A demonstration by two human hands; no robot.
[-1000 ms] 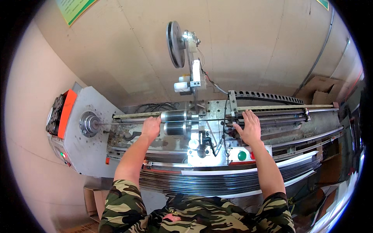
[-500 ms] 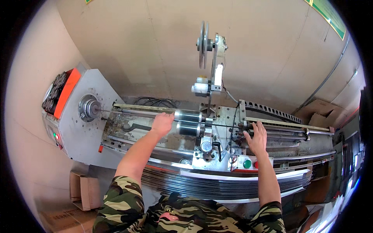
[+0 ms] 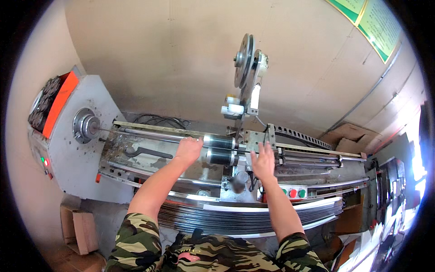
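My left hand [image 3: 189, 149] is closed, its fingers curled round a thin rod [image 3: 108, 131] that runs from the round chuck [image 3: 87, 126] on the machine's left end. Just right of that hand sit two shiny dark rollers [image 3: 220, 157], one behind the other. My right hand [image 3: 264, 161] hovers over the carriage [image 3: 253, 135] right of the rollers, fingers spread and nothing seen in it. The palm side of my left hand is hidden.
A spanner [image 3: 147, 153] lies on the machine bed. On a post stands a double wheel [image 3: 244, 61]. Push buttons [image 3: 293, 193] face me at the front. Many long dark rods [image 3: 253, 221] lie bundled nearest me. A cardboard box [image 3: 79, 230] is on the floor at left.
My right hand has moved left, from the right side of the carriage to over it near the rollers. My left hand stays closed beside the rollers. The whole view has turned slightly.
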